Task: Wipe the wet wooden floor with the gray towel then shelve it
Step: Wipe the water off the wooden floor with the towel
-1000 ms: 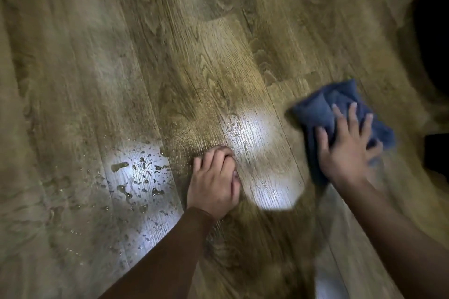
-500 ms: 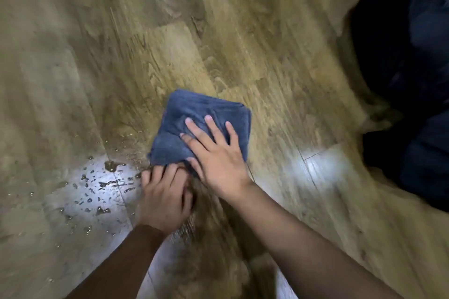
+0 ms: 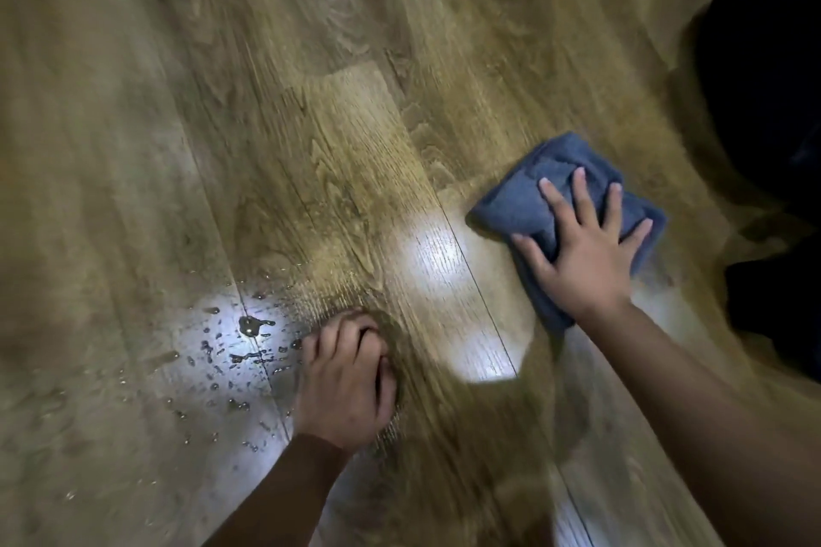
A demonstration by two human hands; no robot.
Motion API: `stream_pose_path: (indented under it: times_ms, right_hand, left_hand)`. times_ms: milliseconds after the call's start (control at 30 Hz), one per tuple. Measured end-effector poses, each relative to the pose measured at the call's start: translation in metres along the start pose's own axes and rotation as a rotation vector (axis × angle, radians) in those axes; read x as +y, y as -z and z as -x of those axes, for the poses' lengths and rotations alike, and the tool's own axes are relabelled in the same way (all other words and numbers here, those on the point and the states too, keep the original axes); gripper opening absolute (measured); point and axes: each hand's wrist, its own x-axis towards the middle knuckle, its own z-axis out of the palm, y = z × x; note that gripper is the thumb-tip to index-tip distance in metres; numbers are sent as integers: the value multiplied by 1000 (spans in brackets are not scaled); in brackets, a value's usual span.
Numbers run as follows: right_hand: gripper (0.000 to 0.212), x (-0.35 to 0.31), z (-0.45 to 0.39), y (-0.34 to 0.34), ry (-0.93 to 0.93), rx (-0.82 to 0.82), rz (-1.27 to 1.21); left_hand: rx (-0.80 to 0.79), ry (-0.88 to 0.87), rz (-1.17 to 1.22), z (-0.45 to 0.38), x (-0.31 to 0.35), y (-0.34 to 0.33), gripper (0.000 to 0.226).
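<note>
right hand (image 3: 582, 253) spreads flat on the bunched gray towel (image 3: 533, 200) (soft terry); left hand (image 3: 344, 382) rests curled on grainy, droplet-beaded floor (image 3: 355, 124).

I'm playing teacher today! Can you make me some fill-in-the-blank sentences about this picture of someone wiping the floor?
1. The right hand presses flat on the ____ towel.
2. The water drops lie just beside the ____ hand.
3. The floor is made of ____ planks.

Missing words: gray; left; wooden
</note>
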Motion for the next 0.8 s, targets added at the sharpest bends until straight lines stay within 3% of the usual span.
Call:
stream_pose_path:
  times_ms: [100, 200, 433, 600, 700, 800]
  right_hand:
    - [69, -49, -25, -5, -148, 81, -88]
    - [67, -106, -42, -10, -122, 102, -71]
    - [67, -199, -11, -27, 348, 31, 68]
    - [64, -200, 20, -33, 684, -62, 162]
    - [62, -173, 1, -27, 647, -43, 204]
    - [61, -126, -46, -9, 395, 10, 104]
  left_hand:
    - [-19, 2, 3, -1, 0, 1, 22]
    - [-46, 3, 0, -1, -1, 2, 22]
    - [-7, -19, 4, 0, 0, 2, 29]
    - [3, -22, -5, 0, 1, 2, 28]
    - [-16, -4, 27, -1, 0, 4, 28]
    - [-2, -11, 18, 0, -1, 0, 28]
